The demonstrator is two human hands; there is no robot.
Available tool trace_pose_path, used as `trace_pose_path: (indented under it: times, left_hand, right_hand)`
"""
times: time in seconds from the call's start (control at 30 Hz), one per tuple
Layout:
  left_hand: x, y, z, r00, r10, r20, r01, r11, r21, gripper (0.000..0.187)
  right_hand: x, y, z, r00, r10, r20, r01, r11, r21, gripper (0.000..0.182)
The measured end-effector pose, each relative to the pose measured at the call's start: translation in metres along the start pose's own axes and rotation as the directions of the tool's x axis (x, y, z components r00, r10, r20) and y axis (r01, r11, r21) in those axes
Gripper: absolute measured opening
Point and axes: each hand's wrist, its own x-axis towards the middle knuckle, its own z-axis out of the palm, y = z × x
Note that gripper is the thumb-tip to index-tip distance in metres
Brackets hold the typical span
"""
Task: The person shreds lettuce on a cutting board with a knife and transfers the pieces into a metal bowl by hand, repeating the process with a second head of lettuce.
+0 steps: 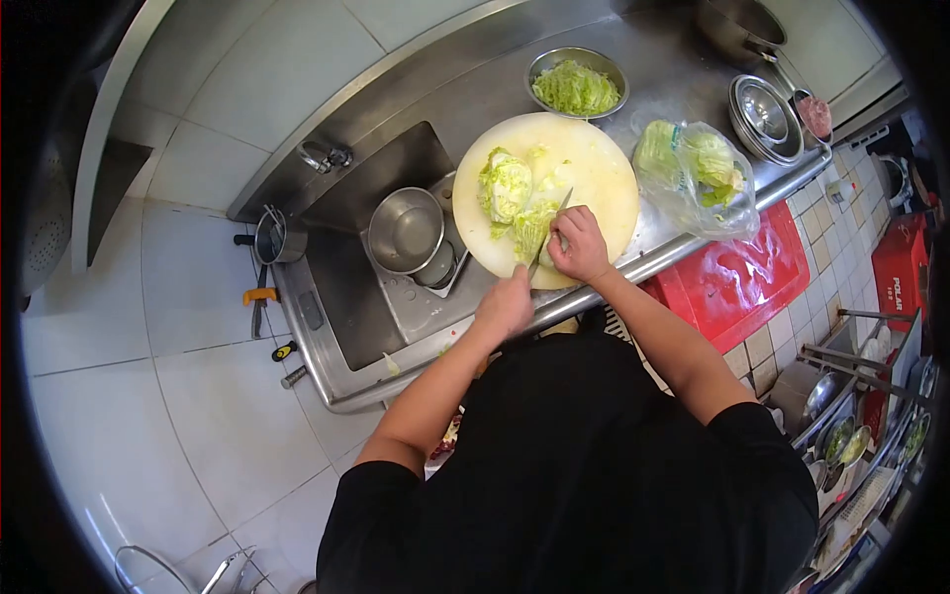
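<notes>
My left hand (505, 307) is closed around the handle of a kitchen knife (565, 201), whose blade points up and away across the round cutting board (604, 178). Close beside the blade, on its right, my right hand (582, 245) is curled with its fingertips tucked in. Whatever lies under those fingers is mostly hidden; pale green cabbage (534, 220) shows next to them. Further left on the board rests a bigger cabbage piece (506, 185), with small scraps around it.
Shredded cabbage fills a metal bowl (535, 71) behind the board. A plastic bag (727, 223) with cabbage lies to the right, near nested bowls (764, 114). The sink (341, 307) at left holds a metal pot (407, 230). A red lid-like panel (757, 282) sits below the counter edge.
</notes>
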Motion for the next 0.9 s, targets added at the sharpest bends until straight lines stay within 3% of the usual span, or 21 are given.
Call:
trace_pose_path:
  times: [0.13, 0.27, 0.37, 0.57, 0.73, 0.8, 0.9]
  left_hand:
    - [0.005, 0.014, -0.034, 0.995, 0.089, -0.046, -0.088, 0.996, 0.018, 0.023]
    - [-0.025, -0.002, -0.04, 0.983, 0.168, -0.074, -0.161, 0.982, 0.095, 0.023]
    - [-0.041, 0.005, -0.044, 0.998, 0.019, 0.051, -0.026, 0.991, 0.129, 0.023]
    - [0.019, 0.002, 0.004, 0.996, 0.084, -0.032, -0.083, 0.996, 0.023, 0.024]
    - [0.001, -0.003, -0.008, 0.993, 0.11, 0.035, -0.112, 0.99, 0.085, 0.029]
    - [-0.021, -0.01, -0.012, 0.994, 0.036, 0.103, -0.048, 0.992, 0.114, 0.03]
    - [-0.005, -0.006, 0.008, 1.0, 0.012, 0.008, -0.013, 0.997, 0.076, 0.028]
  right_hand:
    - [-0.002, -0.01, -0.006, 1.0, 0.019, -0.016, -0.021, 0.99, -0.142, 0.016]
    - [-0.006, -0.003, -0.002, 0.999, 0.05, 0.006, -0.05, 0.996, -0.073, 0.016]
    - [-0.005, -0.004, -0.003, 0.999, 0.045, 0.008, -0.045, 0.997, -0.062, 0.015]
    - [-0.005, -0.002, -0.001, 0.999, 0.044, -0.029, -0.045, 0.998, -0.034, 0.015]
    - [-0.007, -0.003, 0.001, 0.995, 0.058, -0.08, -0.06, 0.998, -0.029, 0.014]
    - [-0.009, -0.003, -0.004, 0.992, 0.059, -0.116, -0.063, 0.997, -0.034, 0.014]
    - [-0.01, -0.005, -0.003, 0.993, 0.094, -0.076, -0.096, 0.995, -0.02, 0.015]
